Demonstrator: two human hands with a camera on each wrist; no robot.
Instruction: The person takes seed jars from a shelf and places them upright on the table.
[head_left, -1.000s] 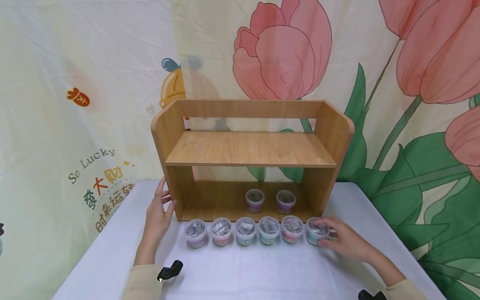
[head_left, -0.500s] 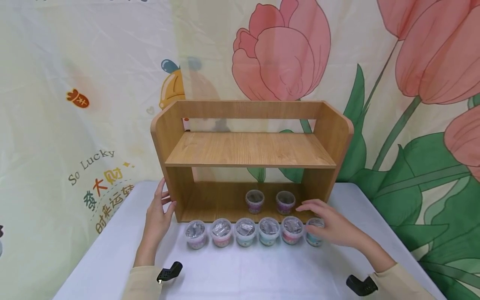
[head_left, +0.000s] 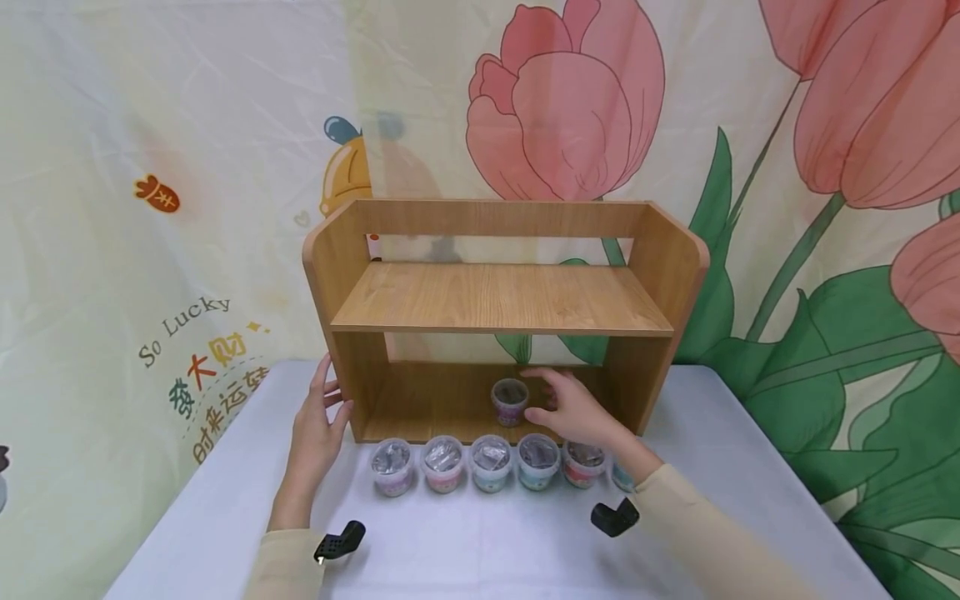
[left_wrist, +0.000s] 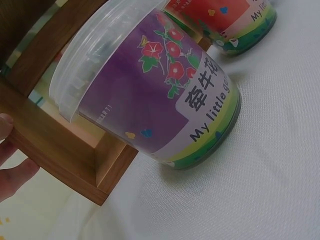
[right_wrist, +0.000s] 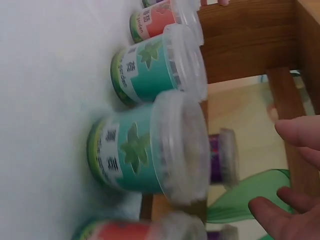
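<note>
While the left hand [head_left: 318,433] rests with straight, relaxed fingers against the outer face of the wooden shelf's [head_left: 501,298] left side panel, gripping nothing, the right hand [head_left: 573,408] reaches into the shelf's lower bay. Its fingers are spread and lightly bent, released, closed on nothing. Two small tubs stand upright at the back of that bay: the purple-labelled tub [head_left: 510,402] sits just to the left of the right hand's fingertips, and the second tub is hidden behind the hand, so contact with it cannot be told. The right hand is by far the nearer to both; the left hand is well apart, beyond the side panel. Each tub is a short, round, clear-plastic cup with a frosted snap lid and a glossy printed wrap, its long axis vertical. A row of six tubs [head_left: 489,462] stands on the white cloth just in front of the shelf's bottom edge. The shelf is smooth, light wood-grain board with rounded upper corners.
</note>
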